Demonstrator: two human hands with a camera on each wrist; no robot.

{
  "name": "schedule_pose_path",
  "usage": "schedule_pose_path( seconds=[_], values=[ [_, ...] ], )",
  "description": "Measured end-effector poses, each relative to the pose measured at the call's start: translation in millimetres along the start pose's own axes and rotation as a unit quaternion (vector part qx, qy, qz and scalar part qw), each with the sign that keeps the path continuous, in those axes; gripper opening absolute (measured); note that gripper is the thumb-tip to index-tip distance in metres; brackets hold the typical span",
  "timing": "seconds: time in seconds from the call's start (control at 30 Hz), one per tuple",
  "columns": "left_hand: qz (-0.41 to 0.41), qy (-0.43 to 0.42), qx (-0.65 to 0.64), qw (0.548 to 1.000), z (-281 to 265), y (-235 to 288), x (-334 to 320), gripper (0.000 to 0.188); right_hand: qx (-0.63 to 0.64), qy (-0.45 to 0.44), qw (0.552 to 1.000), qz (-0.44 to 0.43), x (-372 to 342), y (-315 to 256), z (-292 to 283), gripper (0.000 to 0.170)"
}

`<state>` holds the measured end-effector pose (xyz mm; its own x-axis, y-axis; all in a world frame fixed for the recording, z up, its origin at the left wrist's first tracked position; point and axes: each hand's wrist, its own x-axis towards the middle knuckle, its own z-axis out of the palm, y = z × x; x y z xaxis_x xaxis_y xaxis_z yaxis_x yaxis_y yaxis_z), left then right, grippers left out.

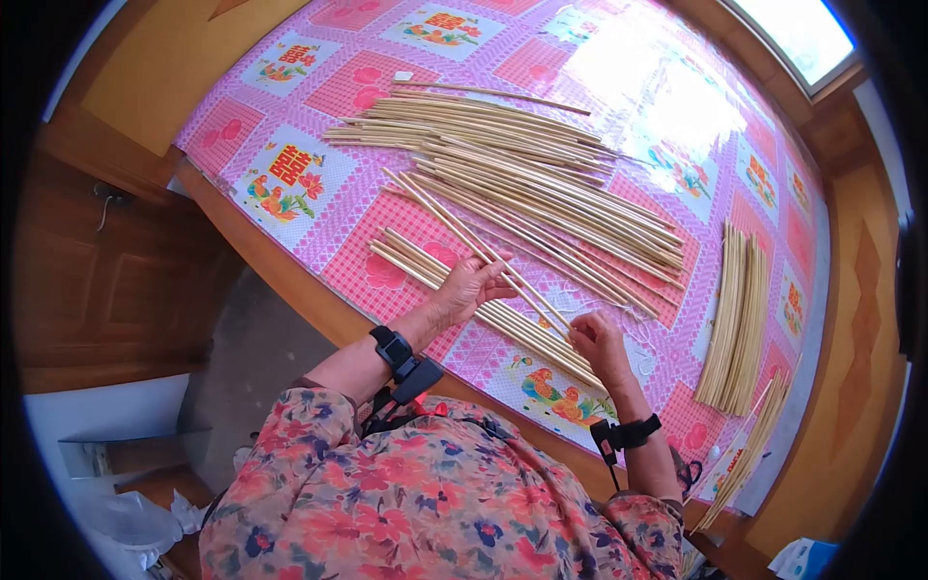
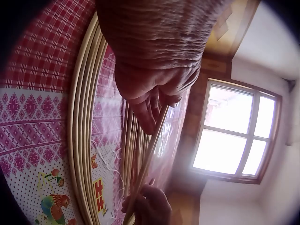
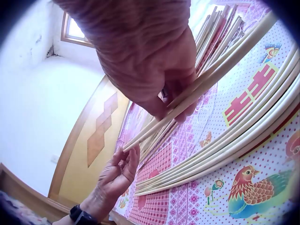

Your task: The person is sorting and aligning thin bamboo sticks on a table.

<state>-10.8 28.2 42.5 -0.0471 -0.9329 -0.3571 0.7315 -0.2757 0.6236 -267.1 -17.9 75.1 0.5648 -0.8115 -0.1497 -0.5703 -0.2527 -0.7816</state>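
The left hand (image 1: pixel 471 285) and right hand (image 1: pixel 597 346) both pinch the slender sticks (image 3: pixel 208 84), aligned ten to four o'clock above the surface (image 1: pixel 324 256), where a loosened pinch could drop them onto the lower row (image 1: pixel 541 341) at seven o'clock, mixing both groups.
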Motion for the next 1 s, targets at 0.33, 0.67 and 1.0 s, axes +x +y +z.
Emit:
schedule_pose_path(
  seconds=[0.33, 0.67, 1.0],
  values=[
    [0.02, 0.004, 0.02, 1.0, 0, 9, -11, 0.019, 0.118, -0.018, 0.992, 0.046, -3, -4, 15, 0.012],
    [0.04, -0.012, 0.036, 0.998, -2, 9, -8, 0.021, 0.224, -0.049, 0.966, 0.121, -1, -11, 17, 0.009],
    [0.054, 0.003, 0.002, 0.999, 3, 16, -5, 0.013, 0.115, 0.037, 0.992, 0.048, 7, -26, 21, 0.008]
  ],
)
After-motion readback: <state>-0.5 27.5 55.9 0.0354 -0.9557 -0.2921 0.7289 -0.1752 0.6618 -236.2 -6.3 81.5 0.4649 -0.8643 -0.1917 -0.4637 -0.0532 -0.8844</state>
